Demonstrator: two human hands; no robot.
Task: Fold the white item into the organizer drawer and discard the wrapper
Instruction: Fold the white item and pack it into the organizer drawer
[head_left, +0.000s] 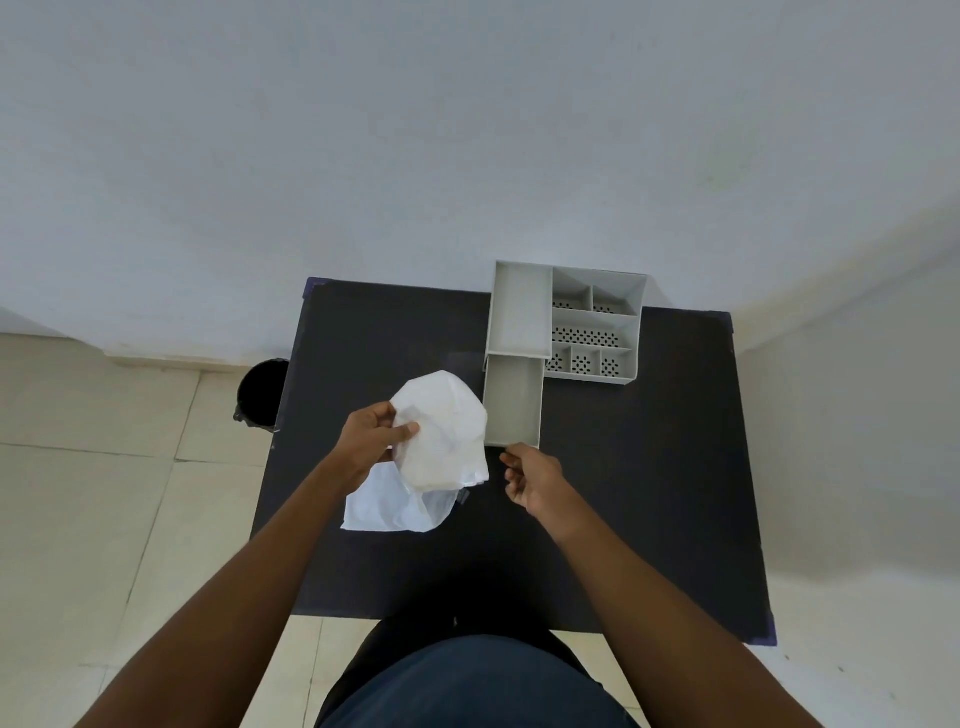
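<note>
My left hand (370, 436) grips a white item in a clear wrapper (441, 431), held just above the black table (649, 493). A flat white sheet (387, 506) lies on the table below it, partly under the bundle. My right hand (532, 478) hovers to the right of the bundle with its fingers curled and nothing in it, just short of the front end of the pulled-out grey drawer (514, 405). The drawer belongs to the grey organizer (636, 332) at the table's far side and looks bare inside.
The organizer has several perforated compartments (587, 338) and a long tray section (522, 312). A black bin (262, 395) stands on the tiled floor left of the table. A white wall rises behind the table. My dark-clothed lap is at the table's near edge.
</note>
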